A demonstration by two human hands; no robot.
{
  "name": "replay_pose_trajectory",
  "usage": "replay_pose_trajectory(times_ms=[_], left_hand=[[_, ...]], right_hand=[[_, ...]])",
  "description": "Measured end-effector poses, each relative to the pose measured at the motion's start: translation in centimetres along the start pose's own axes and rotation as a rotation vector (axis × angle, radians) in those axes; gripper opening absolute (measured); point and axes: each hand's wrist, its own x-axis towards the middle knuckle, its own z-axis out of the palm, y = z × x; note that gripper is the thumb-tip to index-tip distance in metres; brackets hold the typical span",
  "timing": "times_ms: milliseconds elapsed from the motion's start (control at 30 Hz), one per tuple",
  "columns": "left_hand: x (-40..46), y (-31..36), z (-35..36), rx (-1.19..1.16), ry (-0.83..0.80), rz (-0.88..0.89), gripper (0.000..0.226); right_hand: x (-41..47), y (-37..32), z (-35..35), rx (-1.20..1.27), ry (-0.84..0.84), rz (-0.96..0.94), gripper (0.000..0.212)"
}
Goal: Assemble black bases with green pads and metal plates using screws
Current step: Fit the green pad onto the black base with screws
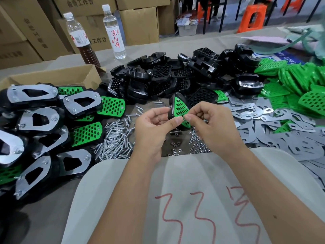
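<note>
Now, status:
left hand [154, 120]: grips base [173, 110] edge, pad [181, 110] seated in it
right hand [207, 118]: pinches pad's near corner
base: held up over screws [114, 138], centre
plates [281, 131]: loose, right
done units [35, 124]: stacked left

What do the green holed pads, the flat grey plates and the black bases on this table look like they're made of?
Green pads: probably moulded plastic or rubber, with uniform bright colour and neat rows of holes.
Grey plates: likely thin sheet metal, flat, dull silver, stamped cutouts.
Black bases: seemingly hard moulded plastic, glossy with sharp highlights.
</note>
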Motion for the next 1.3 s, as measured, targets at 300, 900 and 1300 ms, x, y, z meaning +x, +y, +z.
replay_pose_trajectory(times_ms=[300,900,1300], left_hand=[[0.1,-0.9,0.4,0.067,0.021,0.065,0.031],[0.2,-1.3,0.8,0.079,0.099,0.123,0.031],[0.3,0.3,0.9,-0.254,0.243,-0.083,0.019]], right_hand=[[-0.4,-0.3,1.6,-0.086,0.252,-0.105,0.005],[-0.4,-0.1,2.1,-0.026,0.203,0.056,0.019],[-1.1,-0.4,3.0,-0.233,0.083,-0.245,0.047]])
